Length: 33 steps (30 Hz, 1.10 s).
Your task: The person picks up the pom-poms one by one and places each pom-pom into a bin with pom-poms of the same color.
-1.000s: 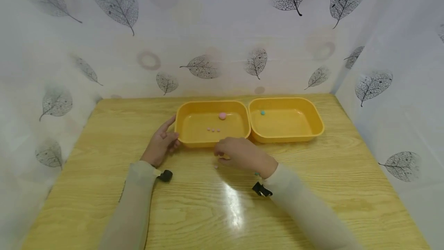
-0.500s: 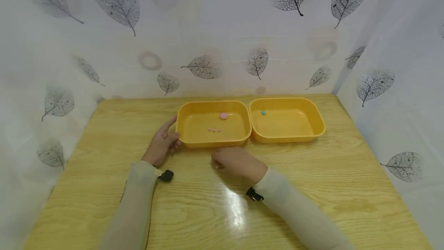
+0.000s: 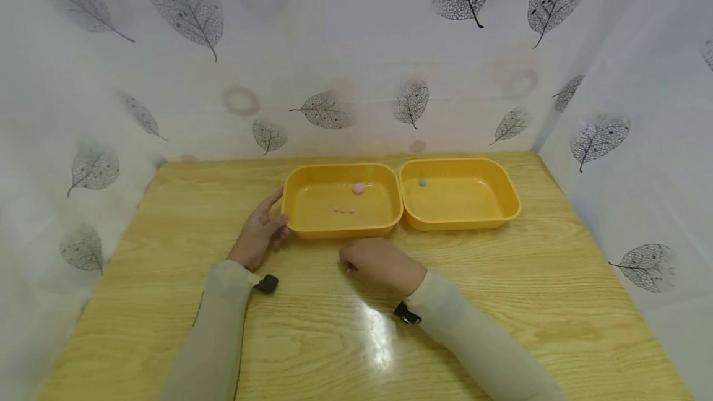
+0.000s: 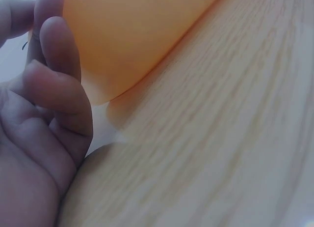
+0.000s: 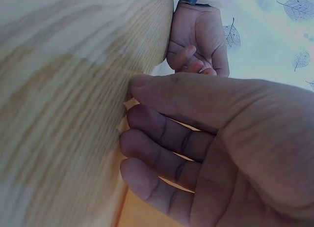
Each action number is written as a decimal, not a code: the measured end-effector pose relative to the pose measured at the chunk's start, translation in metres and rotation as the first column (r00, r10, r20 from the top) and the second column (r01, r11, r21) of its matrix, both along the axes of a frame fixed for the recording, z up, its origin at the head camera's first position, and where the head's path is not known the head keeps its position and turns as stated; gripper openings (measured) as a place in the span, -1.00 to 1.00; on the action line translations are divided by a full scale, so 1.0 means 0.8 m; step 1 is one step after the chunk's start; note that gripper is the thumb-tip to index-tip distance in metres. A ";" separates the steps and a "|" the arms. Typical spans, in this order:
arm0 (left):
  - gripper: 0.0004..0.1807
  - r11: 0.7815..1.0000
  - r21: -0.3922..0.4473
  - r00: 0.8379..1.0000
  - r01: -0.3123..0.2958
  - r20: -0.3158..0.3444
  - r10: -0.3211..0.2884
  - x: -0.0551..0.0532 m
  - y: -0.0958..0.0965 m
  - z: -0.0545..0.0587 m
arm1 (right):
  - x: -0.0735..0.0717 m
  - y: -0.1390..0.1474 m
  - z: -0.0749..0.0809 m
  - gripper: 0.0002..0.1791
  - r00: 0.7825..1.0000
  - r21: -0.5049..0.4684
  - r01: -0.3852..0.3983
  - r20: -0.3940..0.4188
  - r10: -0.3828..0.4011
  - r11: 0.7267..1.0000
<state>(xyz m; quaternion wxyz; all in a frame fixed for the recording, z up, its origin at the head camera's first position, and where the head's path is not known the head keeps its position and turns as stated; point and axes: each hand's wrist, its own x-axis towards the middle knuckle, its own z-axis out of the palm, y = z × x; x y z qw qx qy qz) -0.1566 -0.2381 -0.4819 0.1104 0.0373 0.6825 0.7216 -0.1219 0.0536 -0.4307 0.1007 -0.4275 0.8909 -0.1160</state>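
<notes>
In the head view my left hand (image 3: 257,237) rests at the left end of the left yellow tray (image 3: 342,232), thumb at its front corner, index finger along its side. The left wrist view shows its other fingers (image 4: 61,55) loosely bent by the tray's wall (image 4: 127,35). My right hand (image 3: 381,263) is low over the table before that tray. In the right wrist view its thumb (image 5: 167,89) and bent fingers (image 5: 147,178) point down at the wood; anything between the tips is hidden. A pink ball (image 3: 358,188) and three small pink beads (image 3: 343,210) lie inside the left tray.
A second yellow tray (image 3: 462,224) stands against the first one's right end, with a small teal bead (image 3: 422,182) near its back left. Both trays stand on a wooden table (image 3: 312,339). A leaf-printed white curtain (image 3: 356,48) hangs behind the table and along its sides.
My right hand has come down and slightly left onto the table, then stayed there. The small pink bead on the table and a teal one by my wrist are now out of sight. My left hand stays put.
</notes>
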 end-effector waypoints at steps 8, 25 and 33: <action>-0.24 1.000 -0.012 1.000 -0.006 -0.021 0.005 0.000 -0.002 -0.003 | 0.000 -0.002 0.001 -0.78 1.000 -0.014 0.008 0.021 -0.007 1.000; -0.25 1.000 -0.022 1.000 -0.011 -0.004 0.011 -0.002 -0.002 -0.009 | -0.013 0.015 0.025 -0.80 0.997 -0.115 0.003 -0.082 -0.013 0.993; -0.25 0.999 -0.053 1.000 -0.013 -0.024 0.012 0.001 0.000 -0.003 | -0.028 0.052 0.052 -0.87 0.979 -0.275 0.074 -0.165 -0.123 0.959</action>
